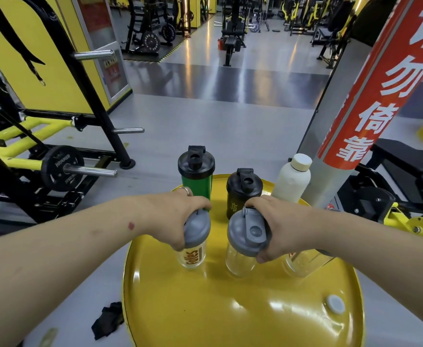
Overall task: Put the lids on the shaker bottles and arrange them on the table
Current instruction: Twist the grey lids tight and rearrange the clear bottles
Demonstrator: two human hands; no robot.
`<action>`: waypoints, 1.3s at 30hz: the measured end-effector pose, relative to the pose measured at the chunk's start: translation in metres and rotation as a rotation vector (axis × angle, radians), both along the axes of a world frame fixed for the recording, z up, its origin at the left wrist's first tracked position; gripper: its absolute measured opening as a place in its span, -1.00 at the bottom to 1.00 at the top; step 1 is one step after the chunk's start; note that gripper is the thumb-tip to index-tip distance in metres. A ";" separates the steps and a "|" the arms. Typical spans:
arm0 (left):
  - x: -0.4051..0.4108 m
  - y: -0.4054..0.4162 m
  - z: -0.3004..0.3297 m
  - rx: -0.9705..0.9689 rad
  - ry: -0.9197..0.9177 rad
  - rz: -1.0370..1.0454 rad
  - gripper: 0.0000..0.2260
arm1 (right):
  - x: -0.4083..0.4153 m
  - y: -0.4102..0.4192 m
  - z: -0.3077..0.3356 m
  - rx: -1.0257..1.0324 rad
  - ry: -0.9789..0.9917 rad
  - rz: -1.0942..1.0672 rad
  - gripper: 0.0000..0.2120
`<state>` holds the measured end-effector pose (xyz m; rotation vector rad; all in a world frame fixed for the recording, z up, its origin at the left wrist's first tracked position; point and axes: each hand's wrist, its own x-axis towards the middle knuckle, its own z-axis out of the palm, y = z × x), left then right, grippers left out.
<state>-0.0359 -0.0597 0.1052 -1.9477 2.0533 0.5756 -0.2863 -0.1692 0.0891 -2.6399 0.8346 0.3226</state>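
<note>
1. Two clear shaker bottles (238,259) upright side by side mid-tabletop (230,321), long axes vertical, grey lids (249,232) directly beneath each grip.
2. Left hand (177,214) curled round left lid; right hand (278,226) clasping right lid.
3. Third clear bottle (305,264) just right, nearest right hand, lid unseen.

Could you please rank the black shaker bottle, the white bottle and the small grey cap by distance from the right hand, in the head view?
From the right hand:
1. Black shaker bottle, just beyond it, to its left.
2. White bottle, behind it, at the table's far right edge.
3. Small grey cap, near the table's front right rim.
</note>
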 end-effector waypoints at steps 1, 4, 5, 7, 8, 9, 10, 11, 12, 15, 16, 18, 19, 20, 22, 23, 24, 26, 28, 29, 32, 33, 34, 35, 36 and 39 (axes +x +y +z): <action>0.002 0.002 -0.001 -0.013 0.038 0.018 -0.06 | 0.000 0.000 0.000 0.001 0.000 -0.002 -0.06; 0.007 0.006 -0.004 -0.071 0.128 0.064 -0.05 | -0.001 0.002 -0.001 -0.001 0.005 -0.007 -0.06; 0.008 0.007 -0.006 -0.088 0.147 0.070 -0.07 | -0.002 0.003 -0.001 0.000 0.001 -0.013 -0.06; 0.010 0.010 -0.010 -0.111 0.170 0.071 -0.10 | -0.003 0.005 -0.001 0.008 -0.012 -0.030 -0.06; 0.011 0.010 -0.012 -0.113 0.176 0.073 -0.08 | -0.004 0.006 -0.001 0.009 -0.016 -0.034 -0.06; 0.012 0.011 -0.013 -0.114 0.180 0.075 -0.06 | -0.004 0.007 -0.001 0.008 -0.017 -0.035 -0.06; 0.013 0.012 -0.014 -0.117 0.182 0.078 -0.04 | -0.004 0.008 -0.001 0.005 -0.018 -0.037 -0.06; 0.013 0.012 -0.015 -0.122 0.185 0.080 -0.03 | -0.003 0.009 0.000 0.002 -0.019 -0.040 -0.06; 0.013 0.012 -0.016 -0.127 0.189 0.083 -0.04 | -0.003 0.010 0.001 0.000 -0.022 -0.042 -0.05; 0.011 0.015 -0.017 -0.121 0.209 0.095 -0.06 | -0.002 0.014 0.000 -0.001 -0.026 -0.044 -0.04; 0.009 0.015 -0.019 -0.122 0.211 0.100 -0.06 | -0.002 0.015 0.000 -0.001 -0.023 -0.044 -0.04; 0.007 0.017 -0.022 -0.141 0.212 0.113 -0.05 | -0.001 0.016 0.000 -0.002 -0.011 -0.047 -0.02; 0.006 0.018 -0.023 -0.151 0.216 0.121 -0.06 | -0.001 0.016 0.001 -0.003 -0.007 -0.049 -0.01; 0.006 0.018 -0.024 -0.158 0.222 0.129 -0.07 | -0.001 0.016 0.001 -0.004 -0.004 -0.052 -0.01; 0.005 0.019 -0.024 -0.170 0.218 0.134 -0.08 | -0.001 0.017 0.000 -0.003 0.001 -0.066 0.01; 0.005 0.019 -0.024 -0.176 0.211 0.131 -0.08 | -0.001 0.017 0.000 -0.001 0.003 -0.074 0.03; 0.004 0.019 -0.024 -0.182 0.205 0.127 -0.08 | -0.002 0.017 -0.001 0.001 0.003 -0.084 0.07; 0.004 0.020 -0.024 -0.179 0.202 0.129 -0.03 | -0.003 0.017 -0.001 0.013 -0.002 -0.101 0.12; 0.005 0.020 -0.025 -0.173 0.205 0.133 0.04 | -0.004 0.018 -0.002 0.018 -0.011 -0.108 0.15; 0.005 0.020 -0.024 -0.172 0.210 0.136 0.06 | -0.004 0.019 -0.001 0.019 -0.011 -0.109 0.17; 0.004 0.021 -0.021 -0.163 0.221 0.139 0.10 | -0.005 0.020 -0.001 0.024 -0.020 -0.115 0.14; 0.003 0.022 -0.020 -0.161 0.222 0.138 0.10 | -0.005 0.021 -0.001 0.024 -0.025 -0.117 0.12; 0.003 0.022 -0.020 -0.161 0.224 0.136 0.09 | -0.005 0.021 -0.001 0.021 -0.030 -0.121 0.10; 0.002 0.022 -0.019 -0.162 0.227 0.133 0.08 | -0.006 0.021 -0.001 0.017 -0.036 -0.127 0.08; 0.002 0.023 -0.018 -0.163 0.230 0.130 0.07 | -0.006 0.021 -0.001 0.014 -0.046 -0.133 0.06; 0.002 0.024 -0.019 -0.173 0.227 0.123 0.04 | -0.007 0.022 0.000 0.019 -0.074 -0.136 -0.03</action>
